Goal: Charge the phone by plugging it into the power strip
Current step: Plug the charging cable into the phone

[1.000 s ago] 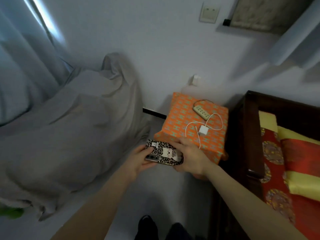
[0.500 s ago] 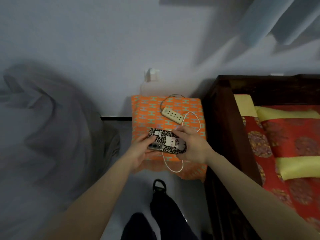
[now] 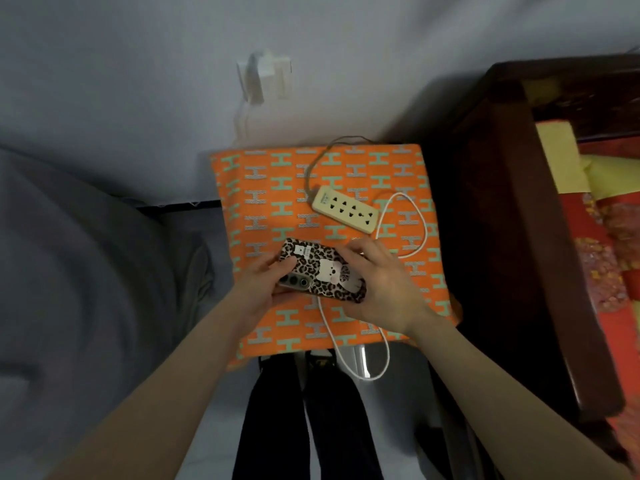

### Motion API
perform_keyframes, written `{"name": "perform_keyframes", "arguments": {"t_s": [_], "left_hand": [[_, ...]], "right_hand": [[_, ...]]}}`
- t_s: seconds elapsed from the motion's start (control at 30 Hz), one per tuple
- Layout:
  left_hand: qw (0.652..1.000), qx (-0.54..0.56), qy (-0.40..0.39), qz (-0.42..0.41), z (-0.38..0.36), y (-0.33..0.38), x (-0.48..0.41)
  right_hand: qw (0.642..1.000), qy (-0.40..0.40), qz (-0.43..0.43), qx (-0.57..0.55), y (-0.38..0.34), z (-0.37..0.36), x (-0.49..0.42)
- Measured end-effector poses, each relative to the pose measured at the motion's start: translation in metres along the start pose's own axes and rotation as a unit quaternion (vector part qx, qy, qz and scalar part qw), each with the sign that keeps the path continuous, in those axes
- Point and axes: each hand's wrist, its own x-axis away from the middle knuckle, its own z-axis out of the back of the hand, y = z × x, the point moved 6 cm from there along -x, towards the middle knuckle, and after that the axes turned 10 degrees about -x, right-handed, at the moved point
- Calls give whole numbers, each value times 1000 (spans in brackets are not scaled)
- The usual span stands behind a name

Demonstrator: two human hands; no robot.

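Note:
A phone in a leopard-print case lies face down across both my hands, just above the orange patterned cloth on a small table. My left hand grips its camera end. My right hand holds the other end. A white charging cable loops on the cloth to the right and hangs over the front edge; its plug end and charger block are hidden by my right hand. A cream power strip with empty sockets lies behind the phone, its brown cord running toward the wall.
A white wall socket sits on the wall behind the table. A dark wooden bed frame with red and yellow bedding stands to the right. A grey covered shape fills the left. My dark trouser legs are below the table edge.
The view has closed in on the table and now looks almost straight down. Both hands have carried the phone forward over the cloth, still holding it at both ends.

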Motion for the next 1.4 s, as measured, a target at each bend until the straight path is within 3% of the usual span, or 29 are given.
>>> {"name": "perform_keyframes", "arguments": {"t_s": [0.1, 0.2, 0.3, 0.43, 0.57, 0.87, 0.97, 1.07, 1.1, 1.17, 1.2, 1.27, 1.4], "left_hand": [[1000, 22, -10, -9, 1, 0, -16], [989, 142, -20, -39, -7, -5, -25], [974, 220, -15, -55, -18, -19, -34], [971, 230, 55, -19, -9, -33, -43], [968, 235, 84, 16, 12, -34, -45], [973, 215, 83, 22, 17, -14, -44], [972, 223, 72, 31, 10, -11, -45], [959, 266, 61, 75, 3, -11, -43], [951, 292, 55, 87, 0, -12, -42], [935, 341, 40, 91, -4, -10, -40], [929, 356, 34, 89, -5, -9, -38], [923, 371, 41, 88, -5, -8, -36], [922, 372, 58, 84, -6, -10, -35]], "right_hand": [[999, 43, -28, -17, 11, -13, -9], [984, 138, -74, -83, 15, -27, -16], [972, 176, -122, -98, 14, -52, -22], [968, 156, -112, -163, 23, -60, -17], [936, 251, -175, -175, 67, -28, 16], [973, 104, -195, 72, 74, -54, 3], [973, 87, -194, 85, 67, -61, 0], [970, 129, -186, -85, 60, -51, 2], [949, 141, -199, -201, 59, -47, 3], [865, 145, -204, -434, 49, -39, 5], [839, 156, -183, -488, 42, -32, 7], [840, 185, -131, -493, 25, -16, 11], [900, 228, -100, -357, 4, -2, 15]]}}
